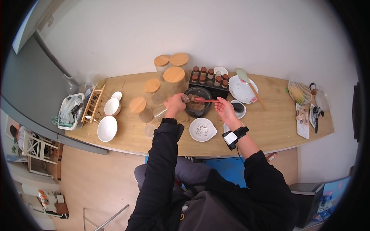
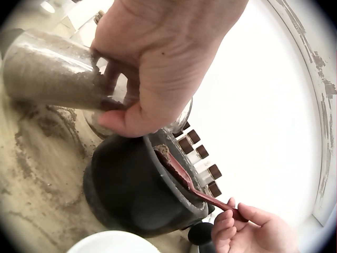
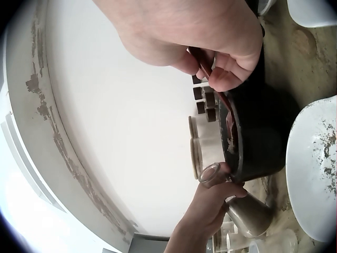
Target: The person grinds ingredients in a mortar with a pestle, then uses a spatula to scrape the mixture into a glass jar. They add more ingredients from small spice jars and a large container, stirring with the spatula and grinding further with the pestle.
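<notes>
My left hand (image 1: 175, 104) grips a clear glass bottle (image 2: 50, 71) by its neck. The bottle lies tilted on its side, with brown powdery soil in its body and its mouth at the rim of a black pot (image 2: 131, 184). In my right hand (image 1: 226, 111) is the handle of a red spoon (image 1: 208, 101), pinched between thumb and fingers. The spoon's head is inside the pot's mouth with brown soil on it, pointing toward the bottle's mouth. More brown soil lies inside the pot. A white spouted bowl (image 1: 212, 133) with dark flecks stands just in front.
Wooden-lidded glass jars (image 1: 174, 75) stand behind left. A black rack (image 1: 208, 89) of brown-capped small bottles is behind the pot. White bowls (image 1: 107, 129) sit left; a floral plate (image 1: 241, 86) with a green spatula (image 1: 254, 90) lies right. Loose soil is scattered on the table.
</notes>
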{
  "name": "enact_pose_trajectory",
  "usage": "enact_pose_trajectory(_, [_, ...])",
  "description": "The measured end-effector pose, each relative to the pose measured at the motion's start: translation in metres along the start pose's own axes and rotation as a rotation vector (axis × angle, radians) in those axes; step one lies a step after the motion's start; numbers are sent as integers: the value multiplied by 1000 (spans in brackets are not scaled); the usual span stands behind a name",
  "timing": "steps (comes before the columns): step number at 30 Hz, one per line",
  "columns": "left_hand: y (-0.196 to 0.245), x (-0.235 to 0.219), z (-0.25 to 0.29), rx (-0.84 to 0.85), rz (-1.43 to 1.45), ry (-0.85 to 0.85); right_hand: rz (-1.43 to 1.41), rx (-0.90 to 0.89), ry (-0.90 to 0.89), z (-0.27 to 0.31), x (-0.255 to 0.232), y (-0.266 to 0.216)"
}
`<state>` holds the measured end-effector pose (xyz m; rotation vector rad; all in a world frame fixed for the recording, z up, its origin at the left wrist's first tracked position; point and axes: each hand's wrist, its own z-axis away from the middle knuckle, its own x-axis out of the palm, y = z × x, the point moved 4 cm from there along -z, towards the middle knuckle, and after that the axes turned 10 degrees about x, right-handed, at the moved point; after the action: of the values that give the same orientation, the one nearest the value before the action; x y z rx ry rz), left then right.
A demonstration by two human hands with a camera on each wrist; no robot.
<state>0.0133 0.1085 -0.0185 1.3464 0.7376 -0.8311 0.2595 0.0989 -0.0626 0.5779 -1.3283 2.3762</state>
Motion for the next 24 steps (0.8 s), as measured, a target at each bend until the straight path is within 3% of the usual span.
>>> enact_pose_trajectory(11, [-3,3,-2,-26,11,-5,-178,100,3,-1,-5,3])
enact_pose_trajectory(24, [-2,2,-1,-40,-16,3,-205,70,-32,11,3,-8])
